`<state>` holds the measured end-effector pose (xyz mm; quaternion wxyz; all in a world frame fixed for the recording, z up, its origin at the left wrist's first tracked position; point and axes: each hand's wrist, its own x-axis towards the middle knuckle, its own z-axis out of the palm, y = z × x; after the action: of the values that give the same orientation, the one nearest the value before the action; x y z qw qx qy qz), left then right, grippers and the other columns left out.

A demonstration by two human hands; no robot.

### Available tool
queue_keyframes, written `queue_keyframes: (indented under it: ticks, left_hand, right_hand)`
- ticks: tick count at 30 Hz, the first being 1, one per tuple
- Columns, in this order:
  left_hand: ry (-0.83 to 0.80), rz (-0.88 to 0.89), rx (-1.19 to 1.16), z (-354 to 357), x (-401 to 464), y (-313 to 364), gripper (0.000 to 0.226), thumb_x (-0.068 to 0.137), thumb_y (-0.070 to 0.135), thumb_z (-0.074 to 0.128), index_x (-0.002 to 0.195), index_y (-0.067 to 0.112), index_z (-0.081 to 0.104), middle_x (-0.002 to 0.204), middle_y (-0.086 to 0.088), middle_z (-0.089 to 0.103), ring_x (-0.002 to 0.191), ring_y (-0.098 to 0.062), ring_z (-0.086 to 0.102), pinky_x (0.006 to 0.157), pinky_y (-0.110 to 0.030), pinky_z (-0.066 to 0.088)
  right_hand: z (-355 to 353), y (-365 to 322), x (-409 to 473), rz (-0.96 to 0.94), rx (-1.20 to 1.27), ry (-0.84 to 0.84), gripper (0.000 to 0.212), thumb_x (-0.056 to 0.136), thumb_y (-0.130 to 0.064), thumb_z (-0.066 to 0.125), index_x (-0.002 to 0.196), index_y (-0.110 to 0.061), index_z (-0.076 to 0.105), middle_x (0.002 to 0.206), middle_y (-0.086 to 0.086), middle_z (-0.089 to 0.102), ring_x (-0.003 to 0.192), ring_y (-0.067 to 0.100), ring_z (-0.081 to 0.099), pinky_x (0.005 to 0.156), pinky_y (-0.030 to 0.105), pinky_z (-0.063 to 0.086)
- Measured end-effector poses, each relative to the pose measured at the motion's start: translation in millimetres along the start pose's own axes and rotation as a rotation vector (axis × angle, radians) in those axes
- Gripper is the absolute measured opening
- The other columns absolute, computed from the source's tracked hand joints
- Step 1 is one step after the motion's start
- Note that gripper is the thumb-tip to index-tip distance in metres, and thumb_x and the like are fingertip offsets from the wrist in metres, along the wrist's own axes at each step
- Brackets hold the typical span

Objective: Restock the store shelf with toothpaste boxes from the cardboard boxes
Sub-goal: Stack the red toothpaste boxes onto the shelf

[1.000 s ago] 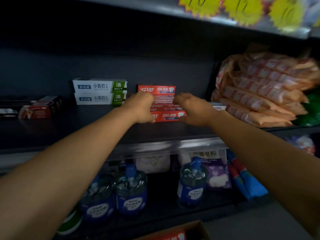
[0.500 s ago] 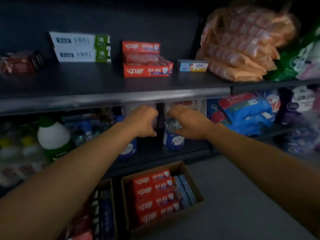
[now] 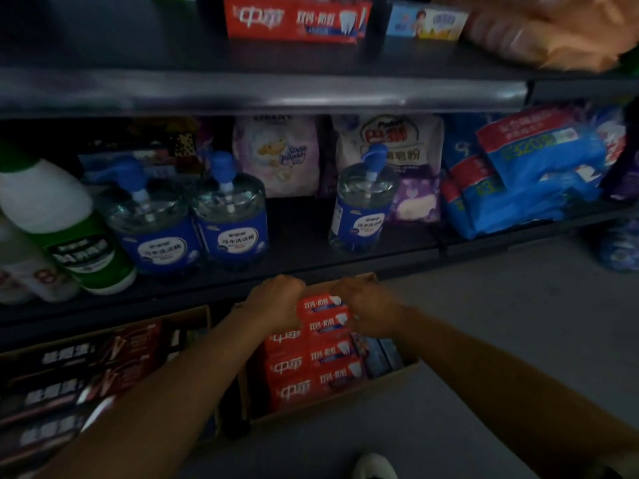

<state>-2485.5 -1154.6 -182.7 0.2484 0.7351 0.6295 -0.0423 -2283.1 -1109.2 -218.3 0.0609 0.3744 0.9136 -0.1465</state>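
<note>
An open cardboard box (image 3: 332, 407) stands on the floor below the shelves, filled with red toothpaste boxes (image 3: 311, 369) lying flat in rows. My left hand (image 3: 276, 300) curls around the left end of the topmost red boxes (image 3: 321, 309), and my right hand (image 3: 368, 305) curls around their right end. On the upper shelf (image 3: 262, 95), another red toothpaste box (image 3: 297, 17) lies near the front, with a small light-blue box (image 3: 425, 22) to its right.
A second cardboard box (image 3: 103, 337) with dark toothpaste boxes sits to the left on the floor. The lower shelf holds blue pump bottles (image 3: 228, 216), a green-and-white bottle (image 3: 69, 236), powder bags and blue packs (image 3: 536, 167). Grey floor lies to the right; my shoe (image 3: 375, 466) shows below.
Both hands have dropped from the upper shelf, past the lower shelf, into the cardboard box on the floor. My view has tilted down with them.
</note>
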Motion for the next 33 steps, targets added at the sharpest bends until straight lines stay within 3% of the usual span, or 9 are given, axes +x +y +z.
queue_keyframes:
  ticks: [2, 6, 13, 20, 27, 33]
  left_hand:
    - [-0.017, -0.025, -0.013, 18.2, 9.2, -9.6, 0.035, 0.074, 0.027, 0.078, 0.105, 0.019, 0.062, 0.109, 0.0, 0.063, 0.093, -0.016, 0.062, 0.073, -0.03, 0.052]
    - [-0.037, -0.041, -0.028, 46.8, 22.3, -24.0, 0.033, 0.078, 0.025, 0.074, 0.109, 0.021, 0.063, 0.109, 0.001, 0.065, 0.091, -0.014, 0.063, 0.07, -0.026, 0.05]
    - [-0.059, -0.063, -0.063, 68.9, 35.7, -37.4, 0.043, 0.079, 0.026, 0.073, 0.12, 0.021, 0.061, 0.114, 0.0, 0.065, 0.097, -0.014, 0.063, 0.083, -0.029, 0.055]
    - [-0.057, -0.063, -0.076, 76.8, 36.1, -44.8, 0.048, 0.075, 0.028, 0.077, 0.12, 0.023, 0.06, 0.117, 0.001, 0.063, 0.099, -0.013, 0.063, 0.084, -0.033, 0.056]
    - [-0.054, -0.055, -0.078, 78.9, 34.9, -44.5, 0.051, 0.073, 0.027, 0.078, 0.12, 0.024, 0.059, 0.117, 0.002, 0.064, 0.098, -0.013, 0.064, 0.083, -0.034, 0.057]
    - [-0.072, -0.053, -0.094, 66.2, 30.6, -42.9, 0.049, 0.073, 0.027, 0.079, 0.118, 0.024, 0.061, 0.114, 0.003, 0.064, 0.096, -0.013, 0.063, 0.082, -0.031, 0.055]
  right_hand:
    - [19.5, 5.8, 7.3, 0.015, 0.011, -0.068, 0.066, 0.089, -0.045, 0.058, 0.145, -0.022, 0.032, 0.144, 0.003, 0.041, 0.126, 0.02, 0.045, 0.108, 0.038, 0.037]
    - [54.6, 16.0, 25.1, 0.031, -0.006, -0.137, 0.068, 0.09, -0.034, 0.06, 0.147, -0.021, 0.027, 0.149, 0.005, 0.033, 0.13, 0.023, 0.042, 0.105, 0.04, 0.041]
    - [86.3, 24.0, 41.5, 0.018, -0.062, -0.159, 0.075, 0.088, -0.029, 0.06, 0.15, -0.02, 0.019, 0.153, 0.005, 0.022, 0.136, 0.024, 0.033, 0.104, 0.039, 0.038]
    - [102.0, 26.6, 40.6, -0.003, -0.069, -0.128, 0.081, 0.085, -0.041, 0.064, 0.149, -0.017, 0.019, 0.152, 0.007, 0.023, 0.139, 0.025, 0.026, 0.109, 0.047, 0.037]
    - [105.1, 24.9, 37.4, -0.013, -0.118, -0.158, 0.077, 0.084, -0.038, 0.066, 0.147, -0.018, 0.025, 0.155, 0.006, 0.017, 0.14, 0.027, 0.023, 0.112, 0.045, 0.032]
    - [98.0, 20.8, 34.6, 0.003, -0.129, -0.215, 0.07, 0.086, -0.036, 0.064, 0.145, -0.017, 0.031, 0.151, 0.006, 0.032, 0.137, 0.025, 0.034, 0.111, 0.041, 0.031]
